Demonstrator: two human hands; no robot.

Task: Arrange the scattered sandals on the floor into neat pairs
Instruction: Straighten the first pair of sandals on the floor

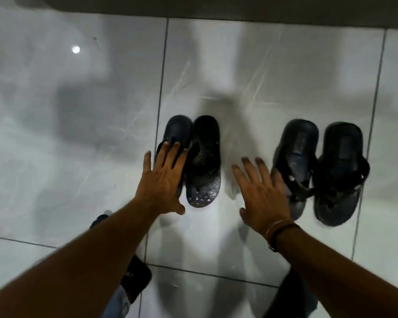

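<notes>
Two pairs of dark sandals stand on the white tiled floor. In the left pair, a dark blue sandal (178,130) lies close beside a black patterned sandal (204,161). My left hand (162,180) hovers flat over the blue one with fingers spread, covering its near half. The right pair has a dark strapped sandal (299,148) and its match (340,173) side by side. My right hand (260,193) is spread open over the bare tile between the pairs, its outer edge overlapping the nearer strapped sandal. Neither hand grips anything.
A dark wall base or step (216,6) runs along the far edge of the floor. My knees and a dark sandal on my foot (136,277) are at the bottom. Bare glossy tiles (67,111) stretch to the left.
</notes>
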